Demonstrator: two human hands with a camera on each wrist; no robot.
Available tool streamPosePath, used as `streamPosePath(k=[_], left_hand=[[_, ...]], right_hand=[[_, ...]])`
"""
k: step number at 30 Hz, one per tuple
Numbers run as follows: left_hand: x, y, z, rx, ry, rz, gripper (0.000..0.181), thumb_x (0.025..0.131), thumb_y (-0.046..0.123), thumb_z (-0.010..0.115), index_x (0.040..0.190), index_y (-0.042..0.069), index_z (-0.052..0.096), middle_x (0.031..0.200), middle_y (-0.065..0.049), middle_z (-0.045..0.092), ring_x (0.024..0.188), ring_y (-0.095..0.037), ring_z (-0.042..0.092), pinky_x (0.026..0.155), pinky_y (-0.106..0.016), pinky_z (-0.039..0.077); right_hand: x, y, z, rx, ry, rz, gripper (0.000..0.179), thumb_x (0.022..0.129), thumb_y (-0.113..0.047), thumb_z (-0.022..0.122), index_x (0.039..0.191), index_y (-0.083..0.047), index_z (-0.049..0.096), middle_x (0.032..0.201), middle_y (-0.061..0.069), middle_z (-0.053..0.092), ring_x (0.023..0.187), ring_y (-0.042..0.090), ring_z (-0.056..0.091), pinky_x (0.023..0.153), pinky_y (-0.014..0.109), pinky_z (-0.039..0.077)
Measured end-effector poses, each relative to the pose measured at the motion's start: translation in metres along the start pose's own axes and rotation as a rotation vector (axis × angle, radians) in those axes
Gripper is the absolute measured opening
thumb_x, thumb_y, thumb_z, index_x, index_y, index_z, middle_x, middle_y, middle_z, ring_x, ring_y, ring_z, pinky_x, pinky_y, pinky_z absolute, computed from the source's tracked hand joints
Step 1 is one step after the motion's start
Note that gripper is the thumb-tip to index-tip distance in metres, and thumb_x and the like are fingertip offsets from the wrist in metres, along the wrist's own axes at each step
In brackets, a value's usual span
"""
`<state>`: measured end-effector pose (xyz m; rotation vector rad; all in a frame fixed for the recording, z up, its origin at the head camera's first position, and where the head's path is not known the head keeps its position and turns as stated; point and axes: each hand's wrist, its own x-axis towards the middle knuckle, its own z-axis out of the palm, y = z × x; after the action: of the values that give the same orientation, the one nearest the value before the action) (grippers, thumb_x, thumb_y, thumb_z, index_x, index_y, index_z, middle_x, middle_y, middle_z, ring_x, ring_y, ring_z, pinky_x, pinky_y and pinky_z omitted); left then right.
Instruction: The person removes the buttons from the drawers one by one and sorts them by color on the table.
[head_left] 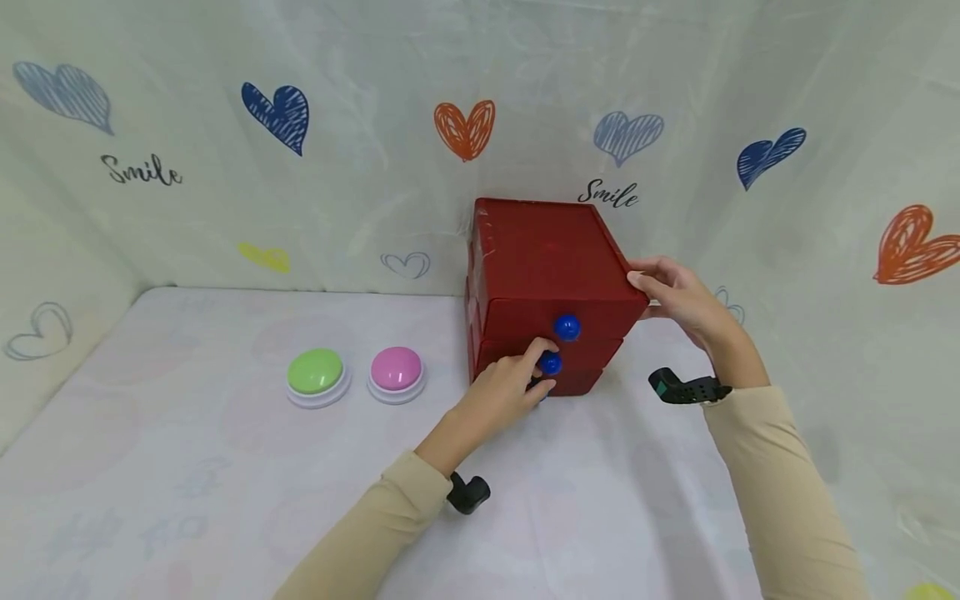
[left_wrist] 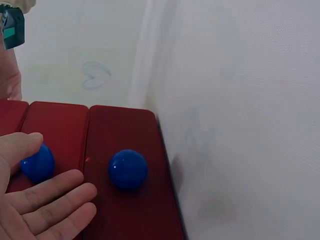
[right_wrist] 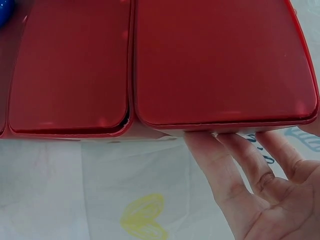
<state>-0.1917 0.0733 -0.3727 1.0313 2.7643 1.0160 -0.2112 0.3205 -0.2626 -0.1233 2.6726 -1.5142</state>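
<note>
A red cabinet of three stacked drawers point(head_left: 551, 250) stands on the table against the backdrop, its drawers closed. My left hand point(head_left: 498, 387) is at its front. One digit overlaps the blue middle knob point(left_wrist: 37, 164), and several fairly straight fingers spread below it; whether they press the knob is unclear. Partly behind this hand in the head view is the bottom knob point(left_wrist: 128, 170); the top knob point(head_left: 567, 327) shows above. My right hand point(head_left: 686, 300) rests against the cabinet's upper right side, fingertips point(right_wrist: 202, 140) touching the side wall, thumb near the top edge.
Left of the cabinet sit a pink push button point(head_left: 396, 369) and a green push button point(head_left: 315, 372), both on white bases. A pale tablecloth point(head_left: 225, 500) covers the table. Behind hangs a white backdrop point(head_left: 360, 183) printed with hearts.
</note>
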Motion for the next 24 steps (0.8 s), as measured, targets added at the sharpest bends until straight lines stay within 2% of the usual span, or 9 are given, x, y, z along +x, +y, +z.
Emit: streamPosePath(k=[5,11,14,17,20,24], left_hand=[[0.003,0.002,0.002,-0.011,0.017,-0.013,0.043,0.092,0.032,0.057,0.128,0.022,0.037,0.104,-0.002,0.069,0.090,-0.013,0.067,0.072,-0.024,0.054],[0.004,0.004,0.004,0.001,0.064,-0.019,0.039,0.091,0.033,0.057,0.123,0.021,0.038,0.092,-0.002,0.069,0.077,-0.013,0.066,0.059,-0.020,0.050],[0.004,0.007,0.004,0.002,0.077,-0.038,0.036,0.091,0.034,0.058,0.119,0.020,0.039,0.076,-0.001,0.065,0.062,-0.011,0.061,0.051,-0.018,0.045],[0.005,0.010,0.005,0.012,0.090,-0.051,0.035,0.091,0.033,0.057,0.117,0.019,0.039,0.063,0.001,0.054,0.050,-0.010,0.051,0.045,-0.017,0.040],[0.005,0.011,0.006,0.023,0.107,-0.063,0.033,0.092,0.032,0.057,0.116,0.019,0.039,0.059,0.001,0.049,0.045,-0.009,0.046,0.043,-0.017,0.038],[0.005,0.012,0.006,0.040,0.118,-0.066,0.032,0.092,0.030,0.057,0.117,0.019,0.040,0.059,0.001,0.050,0.045,-0.009,0.046,0.043,-0.016,0.038]], right_hand=[[0.001,0.000,0.000,0.001,-0.012,-0.003,0.057,0.097,-0.034,0.046,0.139,0.001,0.030,0.108,-0.010,0.051,0.086,0.003,0.061,0.074,0.022,0.054],[0.002,-0.002,0.000,0.003,-0.014,0.001,0.056,0.097,-0.032,0.046,0.139,0.002,0.030,0.108,-0.008,0.051,0.086,0.003,0.060,0.073,0.022,0.054],[0.004,-0.001,0.000,0.002,-0.017,0.004,0.055,0.097,-0.032,0.045,0.139,0.002,0.030,0.108,-0.008,0.051,0.085,0.003,0.060,0.072,0.022,0.054],[0.004,-0.001,0.000,0.000,-0.019,0.001,0.055,0.097,-0.031,0.045,0.138,0.002,0.030,0.108,-0.008,0.051,0.086,0.003,0.060,0.073,0.022,0.054],[0.003,0.000,0.000,-0.001,-0.022,-0.002,0.054,0.098,-0.031,0.045,0.138,0.001,0.030,0.108,-0.008,0.051,0.086,0.003,0.060,0.072,0.021,0.054],[0.003,0.000,0.000,-0.002,-0.020,-0.002,0.054,0.098,-0.031,0.045,0.138,0.001,0.031,0.108,-0.008,0.051,0.086,0.003,0.059,0.072,0.021,0.054]])
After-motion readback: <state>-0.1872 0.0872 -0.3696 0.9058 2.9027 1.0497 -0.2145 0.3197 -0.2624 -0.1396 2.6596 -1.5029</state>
